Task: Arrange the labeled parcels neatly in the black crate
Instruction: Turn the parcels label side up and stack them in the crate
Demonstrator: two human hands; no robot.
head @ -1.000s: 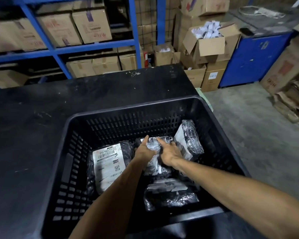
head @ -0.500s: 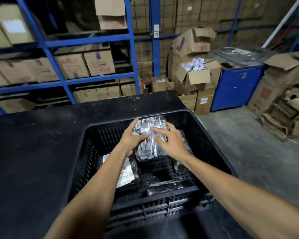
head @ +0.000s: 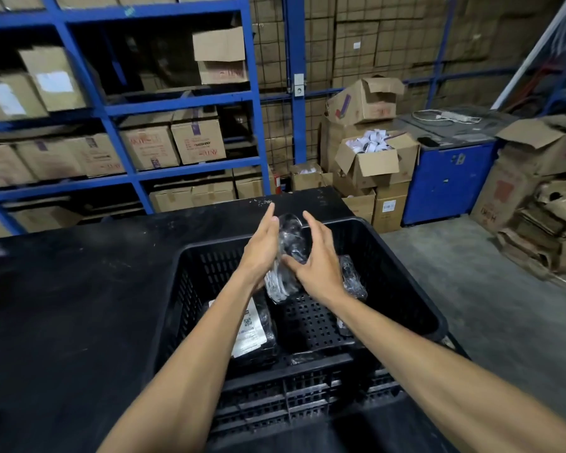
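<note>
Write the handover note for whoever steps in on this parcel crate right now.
Left hand and right hand: both pressed flat against one shiny wrapped parcel, held upright between them above the black crate.
In the crate: a labeled parcel lying label up at the left, another wrapped parcel leaning at the right wall, one more barely visible at the near edge.
Done: several parcels in.
Left: set the held one into the bare middle, straighten the rest.
</note>
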